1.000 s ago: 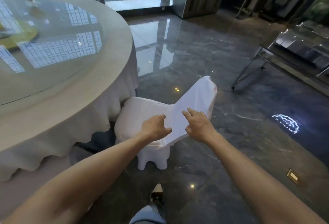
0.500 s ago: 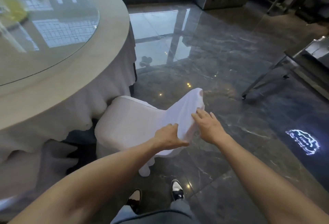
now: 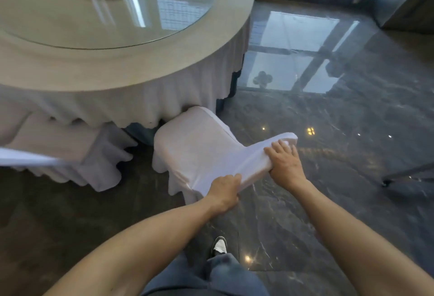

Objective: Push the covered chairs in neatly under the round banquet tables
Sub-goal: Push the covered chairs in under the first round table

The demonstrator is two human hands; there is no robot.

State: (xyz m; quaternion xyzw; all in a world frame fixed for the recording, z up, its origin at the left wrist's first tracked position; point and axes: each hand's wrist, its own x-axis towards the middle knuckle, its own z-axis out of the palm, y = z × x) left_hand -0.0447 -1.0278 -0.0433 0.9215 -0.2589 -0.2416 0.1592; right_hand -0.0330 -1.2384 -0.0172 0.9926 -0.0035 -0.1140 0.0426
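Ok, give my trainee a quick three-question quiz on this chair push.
1. True or false: both hands are on the chair's backrest.
2. Which hand has its fingers lying flat on the backrest top? A left hand B right hand
3. Fill in: the seat's front edge sits at the hem of the ___.

Key: 1 true; 2 B; 3 tablecloth.

Blue jeans (image 3: 211,279) (bare forearms), black-white sneaker (image 3: 219,246)
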